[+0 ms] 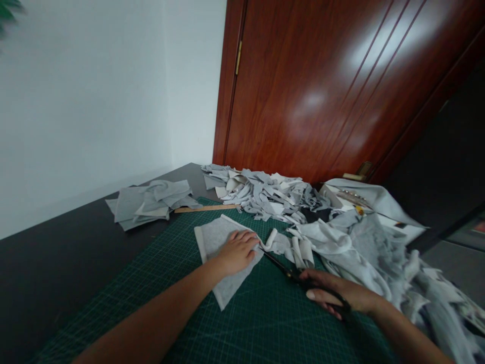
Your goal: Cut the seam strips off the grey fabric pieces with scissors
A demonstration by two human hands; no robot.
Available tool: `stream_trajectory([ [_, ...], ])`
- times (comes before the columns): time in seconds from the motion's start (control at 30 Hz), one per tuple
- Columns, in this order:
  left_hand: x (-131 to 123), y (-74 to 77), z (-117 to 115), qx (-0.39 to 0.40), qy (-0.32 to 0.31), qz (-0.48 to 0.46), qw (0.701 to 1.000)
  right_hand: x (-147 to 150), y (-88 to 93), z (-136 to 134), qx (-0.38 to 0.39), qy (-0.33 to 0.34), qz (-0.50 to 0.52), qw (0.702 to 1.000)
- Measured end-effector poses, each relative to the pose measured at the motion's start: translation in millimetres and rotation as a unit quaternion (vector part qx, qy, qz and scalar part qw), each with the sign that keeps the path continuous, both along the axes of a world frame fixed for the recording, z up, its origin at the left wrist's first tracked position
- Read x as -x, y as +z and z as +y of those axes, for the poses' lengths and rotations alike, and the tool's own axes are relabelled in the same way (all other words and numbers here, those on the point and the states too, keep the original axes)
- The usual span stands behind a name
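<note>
A light grey piece of fabric (215, 242) with pale edge strips lies on a green cutting mat (265, 313). My left hand (238, 248) rests flat on this piece, fingers stretched out and pressing on it. My right hand (329, 290) is closed around the handles of black scissors (280, 264). Their blades reach the right edge of the fabric, close to my left fingertips. A narrow strip (271, 240) curls up beside the blade tips. How far the blades are apart is too small to tell.
Behind the mat spreads a heap of grey and white scraps (265, 194). Stacked fabric pieces (151, 199) lie on the dark table (56, 268) at left, near a wooden ruler (206, 208). More fabric (364, 253) piles up at right, before a white box (335, 197).
</note>
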State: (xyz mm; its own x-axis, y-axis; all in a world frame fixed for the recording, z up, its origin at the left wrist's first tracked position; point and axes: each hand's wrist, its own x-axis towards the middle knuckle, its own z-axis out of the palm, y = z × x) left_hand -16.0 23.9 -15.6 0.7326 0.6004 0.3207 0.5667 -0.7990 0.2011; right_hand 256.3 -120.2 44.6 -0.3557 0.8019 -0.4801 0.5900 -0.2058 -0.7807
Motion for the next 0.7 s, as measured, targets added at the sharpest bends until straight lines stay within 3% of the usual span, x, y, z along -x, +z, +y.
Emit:
stream_trajectory([
  [0.33, -0.1, -0.9, 2.2, 0.012, 0.001, 0.000, 1.000, 4.6, 12.2, 3.2, 0.048, 0.009, 0.010, 0.999],
  [0.7, -0.2, 0.2, 6.2, 0.040, 0.004, -0.037, 0.999, 10.7, 11.0, 15.5, 0.050, -0.002, 0.014, 0.999],
])
